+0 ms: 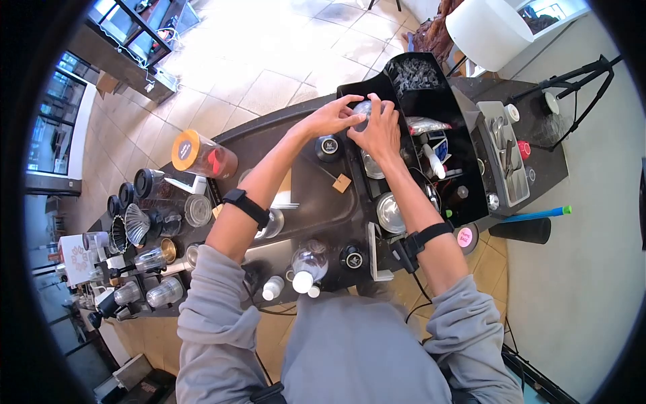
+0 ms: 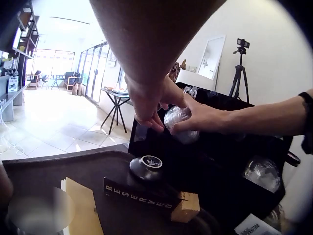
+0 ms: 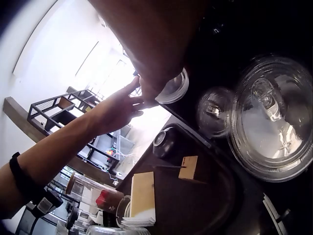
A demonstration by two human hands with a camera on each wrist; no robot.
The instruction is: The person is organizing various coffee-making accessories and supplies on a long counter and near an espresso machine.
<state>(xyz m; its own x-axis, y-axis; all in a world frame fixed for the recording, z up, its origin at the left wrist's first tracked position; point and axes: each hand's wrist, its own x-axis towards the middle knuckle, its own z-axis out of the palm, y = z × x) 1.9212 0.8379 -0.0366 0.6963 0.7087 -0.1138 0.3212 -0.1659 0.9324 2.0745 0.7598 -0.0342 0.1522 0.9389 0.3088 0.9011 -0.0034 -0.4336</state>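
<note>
Over the black divided box, both hands hold a clear round lid with a ribbed rim. My right hand grips it from the right, thumb and fingers spread across its side. On the opposite side, the left hand has its thumb and fingers at the rim. The right hand partly covers the lid in the right wrist view. Below the hands, more clear lids lie in the box. A dark bowl rests upside down on the tray beside it.
The dark tray carries a RESERVED sign in a wooden block. Left stands a jar with an orange lid. Bottles are close to the body. Cutlery holder and tripod stand at right.
</note>
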